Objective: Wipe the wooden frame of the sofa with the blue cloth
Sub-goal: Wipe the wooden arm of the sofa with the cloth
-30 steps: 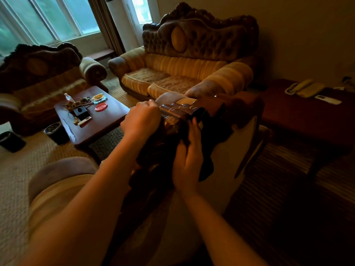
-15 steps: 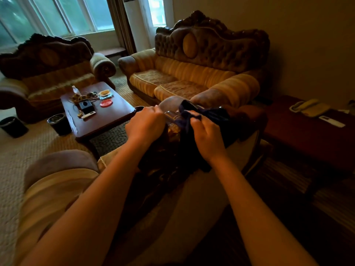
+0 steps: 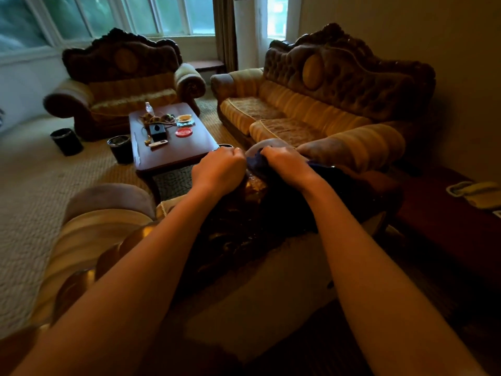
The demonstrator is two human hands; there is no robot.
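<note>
Fingers of both hands are curled down over the carved top of the near sofa's back, side by side and almost touching. From where I stand, the right hand (image 3: 287,165) has its fingers bunched round the blue cloth (image 3: 256,164), pinching a wad of it against the wood; the rest of the cloth trails off dark under the wrist and along the crest. The left hand (image 3: 221,165) is fisted just beside it, seemingly clamped on the wooden frame (image 3: 252,185) itself, though its fingertips are hidden over the far edge, so I cannot tell what they press on.

That cloth looks soft, light and floppy; I'd judge it wants to be held in a thick bunch, as it is, so it doesn't slip out while rubbing. The frame is hard, glossy and deeply carved, likely slick on the flats, with grooves that need fingertip pressure through the fabric.
</note>
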